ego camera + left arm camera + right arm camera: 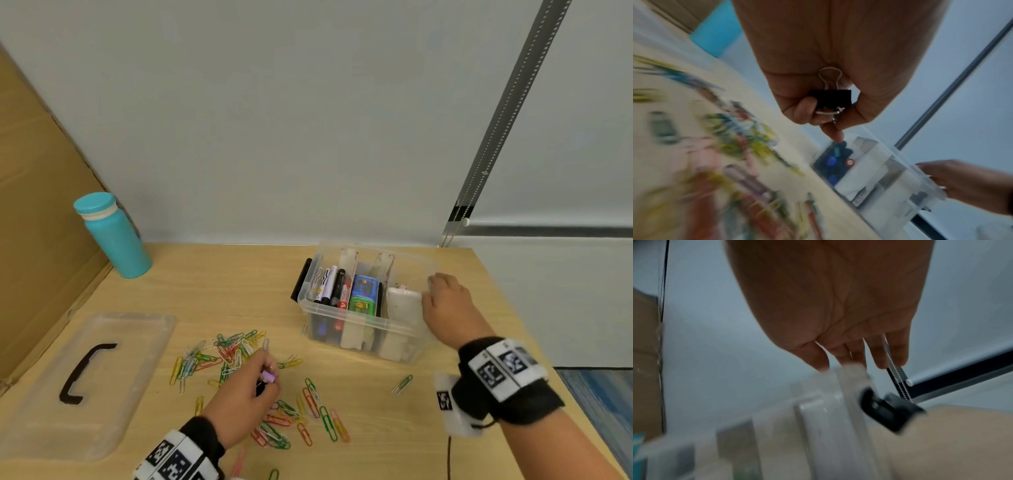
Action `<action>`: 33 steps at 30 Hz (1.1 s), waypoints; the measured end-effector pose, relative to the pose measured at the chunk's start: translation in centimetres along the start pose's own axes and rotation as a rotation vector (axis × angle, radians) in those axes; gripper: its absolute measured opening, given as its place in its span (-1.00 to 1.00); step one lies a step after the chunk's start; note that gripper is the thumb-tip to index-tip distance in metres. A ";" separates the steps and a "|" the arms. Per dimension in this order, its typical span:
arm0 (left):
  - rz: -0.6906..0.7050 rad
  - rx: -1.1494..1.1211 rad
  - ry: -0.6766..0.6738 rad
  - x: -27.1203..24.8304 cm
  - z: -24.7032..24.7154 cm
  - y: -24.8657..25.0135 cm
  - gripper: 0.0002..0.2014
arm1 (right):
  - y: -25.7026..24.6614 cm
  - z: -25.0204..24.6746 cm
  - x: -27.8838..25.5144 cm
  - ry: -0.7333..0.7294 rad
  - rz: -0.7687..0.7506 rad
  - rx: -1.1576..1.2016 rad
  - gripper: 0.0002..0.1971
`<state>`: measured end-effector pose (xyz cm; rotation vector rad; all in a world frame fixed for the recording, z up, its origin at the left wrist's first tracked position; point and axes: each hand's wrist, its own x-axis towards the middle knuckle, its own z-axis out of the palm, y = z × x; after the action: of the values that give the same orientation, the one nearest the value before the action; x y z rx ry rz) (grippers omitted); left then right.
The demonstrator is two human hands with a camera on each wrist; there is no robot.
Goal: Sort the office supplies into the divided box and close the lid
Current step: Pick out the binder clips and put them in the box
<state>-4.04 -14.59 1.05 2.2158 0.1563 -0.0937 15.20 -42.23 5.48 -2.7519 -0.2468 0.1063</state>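
Pinching a black binder clip [830,99] and a small pink one [268,377] together in the curled fingers of our left hand [244,394], we hold them just above the scattered paper clips [236,356] near the front edge of the table [219,274]. Our right hand [445,305] rests with relaxed, nearly straight fingers on the right end of the divided box [363,325], which stands toward the back right part of the table, and it grips nothing.

We judge that two clips in one pinch can slip: the wire loop of the black one lies loose against our palm, and one may drop back among the paper clips. The left section already holds markers [330,284] and the middle one colourful small boxes [363,294], so a careless drop may land the clips in the wrong section. The many paper clips are thin and flat, so some may be left behind. The lid [85,387] lies well apart at the front left corner, and the teal bottle [113,236] at the back left edge could be knocked over when we reach.
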 end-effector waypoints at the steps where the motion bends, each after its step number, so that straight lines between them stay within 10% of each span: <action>1: 0.048 0.032 -0.001 0.6 -0.1 1.6 -0.89 | 0.4 1.0 -0.5 0.031 -0.009 -0.009 -0.46; 8: 0.308 0.290 -0.012 8.3 3.0 14.4 -0.95 | 0.6 3.4 -1.6 0.165 -0.039 0.224 -0.41; 21: 0.165 0.703 -0.246 23.0 7.8 19.0 -0.46 | 0.3 3.0 -1.9 0.181 -0.048 0.206 -0.40; 33: 0.447 0.475 0.117 5.4 1.3 11.0 -0.65 | 0.8 3.8 -1.7 0.200 -0.054 0.171 -0.41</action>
<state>2.92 -21.80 8.24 2.6730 -0.3323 0.2718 13.29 -41.91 1.73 -2.5602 -0.2457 -0.1543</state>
